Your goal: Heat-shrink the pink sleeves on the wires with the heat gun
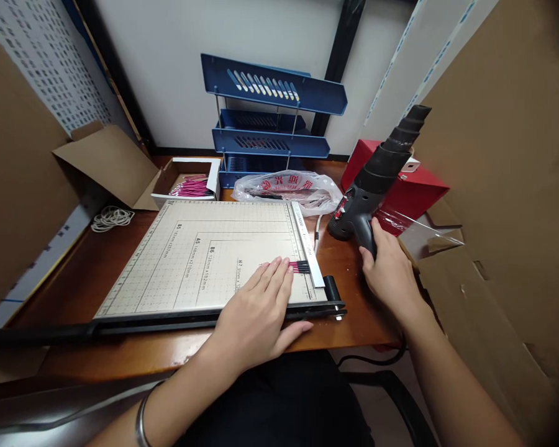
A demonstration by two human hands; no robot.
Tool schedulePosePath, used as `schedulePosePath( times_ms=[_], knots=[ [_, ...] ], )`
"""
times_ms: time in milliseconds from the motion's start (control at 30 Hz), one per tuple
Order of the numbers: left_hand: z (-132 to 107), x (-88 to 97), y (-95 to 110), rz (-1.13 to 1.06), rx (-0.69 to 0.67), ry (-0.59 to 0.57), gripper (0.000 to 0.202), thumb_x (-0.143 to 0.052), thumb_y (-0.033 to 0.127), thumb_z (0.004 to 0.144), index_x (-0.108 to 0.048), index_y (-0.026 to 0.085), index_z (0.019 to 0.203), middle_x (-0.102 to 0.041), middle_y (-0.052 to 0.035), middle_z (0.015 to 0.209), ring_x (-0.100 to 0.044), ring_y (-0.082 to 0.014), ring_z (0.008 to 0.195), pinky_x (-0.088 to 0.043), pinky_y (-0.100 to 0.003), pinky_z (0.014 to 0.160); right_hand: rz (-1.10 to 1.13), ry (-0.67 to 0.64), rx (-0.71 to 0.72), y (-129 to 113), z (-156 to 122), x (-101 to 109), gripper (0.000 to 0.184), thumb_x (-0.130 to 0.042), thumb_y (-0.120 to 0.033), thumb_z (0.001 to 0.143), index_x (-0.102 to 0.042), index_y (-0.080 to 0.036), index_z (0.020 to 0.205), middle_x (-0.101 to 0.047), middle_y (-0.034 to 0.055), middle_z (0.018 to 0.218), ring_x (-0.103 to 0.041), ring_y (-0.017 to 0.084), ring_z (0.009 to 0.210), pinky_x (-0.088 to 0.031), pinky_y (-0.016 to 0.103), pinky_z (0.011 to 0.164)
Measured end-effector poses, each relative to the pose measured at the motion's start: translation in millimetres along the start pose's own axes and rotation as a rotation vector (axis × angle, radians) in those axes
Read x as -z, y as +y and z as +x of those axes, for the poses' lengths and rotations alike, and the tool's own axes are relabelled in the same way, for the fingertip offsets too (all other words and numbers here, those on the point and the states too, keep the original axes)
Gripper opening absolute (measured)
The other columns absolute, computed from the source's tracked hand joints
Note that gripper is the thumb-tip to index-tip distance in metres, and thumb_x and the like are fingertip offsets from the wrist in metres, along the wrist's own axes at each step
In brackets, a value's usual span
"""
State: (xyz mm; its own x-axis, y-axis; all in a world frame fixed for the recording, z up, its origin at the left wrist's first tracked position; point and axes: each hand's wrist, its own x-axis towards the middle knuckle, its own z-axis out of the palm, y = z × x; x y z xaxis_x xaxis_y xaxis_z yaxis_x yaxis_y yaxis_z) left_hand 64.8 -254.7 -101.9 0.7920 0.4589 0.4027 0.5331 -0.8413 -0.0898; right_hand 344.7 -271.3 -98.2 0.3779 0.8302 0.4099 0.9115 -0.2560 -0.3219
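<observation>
My left hand [261, 307] lies flat on the paper cutter [168, 273], fingers stretched out and thumb apart. Beneath its fingertips is a row of thin pink strands with black ends [300, 267]; the ends reach the cutter's metal edge strip [307, 245], and the rest is covered by my hand. The cutter's black blade arm [153, 321] is down along the near side. My right hand [391, 267] is wrapped round the handle of a dark grey heat gun [368, 180]. The gun stands on the table with its stepped black nozzle pointing up and to the right.
Behind the cutter are an open white box of pink strands [193, 186], a clear plastic bag [286, 189] and a blue tray rack [270, 143]. A red box [419, 192] stands behind the gun. Coiled white cord [112, 218] lies left; cardboard [494, 248] walls the right side.
</observation>
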Motion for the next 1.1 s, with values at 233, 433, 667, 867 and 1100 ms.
schedulePosePath(
  times_ms=[233,433,667,867,1100],
  knots=[
    [-0.1,0.2,0.4,-0.013,-0.001,-0.026,0.085,-0.039,0.066,0.101,-0.047,-0.005,0.148,-0.046,-0.0269,0.155,-0.045,-0.0366,0.146,-0.038,-0.047,0.121,0.399,0.311,-0.079,-31.1,18.7,13.9,0.063,-0.061,-0.058,0.088,-0.061,-0.012,0.131,-0.064,0.0209,0.131,-0.065,0.033,0.113,-0.049,0.055,0.106],
    [-0.9,0.1,0.1,-0.001,0.001,-0.009,0.082,-0.041,0.064,0.101,-0.046,-0.003,0.148,-0.047,-0.0254,0.155,-0.045,-0.0357,0.146,-0.038,-0.046,0.122,2.049,-0.287,-0.637,-53.7,72.9,18.8,0.09,-0.036,-0.085,0.089,-0.058,-0.01,0.132,-0.069,0.0206,0.125,-0.064,0.013,0.065,-0.056,0.023,0.045],
    [-1.7,-2.9,0.0,0.027,-0.009,0.026,0.079,-0.041,0.062,0.102,-0.049,-0.003,0.147,-0.048,-0.0247,0.154,-0.047,-0.0359,0.145,-0.039,-0.046,0.12,3.11,-0.1,-1.018,-62.0,101.5,6.6,0.093,-0.062,-0.066,0.088,-0.024,-0.021,0.16,-0.058,0.0158,0.141,-0.071,0.01,0.068,-0.059,0.022,0.044],
    [-1.7,-3.6,-1.1,0.029,-0.007,0.033,0.079,-0.042,0.062,0.102,-0.049,-0.002,0.147,-0.049,-0.0249,0.153,-0.047,-0.0359,0.145,-0.039,-0.046,0.12,2.905,0.069,-1.016,-92.4,95.1,-5.3,0.074,-0.074,-0.051,0.086,-0.044,-0.022,0.147,-0.07,-0.0008,0.095,-0.053,0.004,0.041,-0.049,0.014,0.034],
    [-3.1,-6.2,-1.5,0.012,-0.004,-0.01,0.082,-0.039,0.063,0.102,-0.041,-0.003,0.152,-0.044,-0.0257,0.157,-0.042,-0.0352,0.148,-0.034,-0.046,0.124,2.088,-0.079,-0.467,-119.9,57.0,16.4,0.031,-0.069,-0.053,0.083,-0.066,-0.022,0.084,-0.058,-0.0076,0.062,-0.049,0.003,0.041,-0.046,0.012,0.037]
  ],
)
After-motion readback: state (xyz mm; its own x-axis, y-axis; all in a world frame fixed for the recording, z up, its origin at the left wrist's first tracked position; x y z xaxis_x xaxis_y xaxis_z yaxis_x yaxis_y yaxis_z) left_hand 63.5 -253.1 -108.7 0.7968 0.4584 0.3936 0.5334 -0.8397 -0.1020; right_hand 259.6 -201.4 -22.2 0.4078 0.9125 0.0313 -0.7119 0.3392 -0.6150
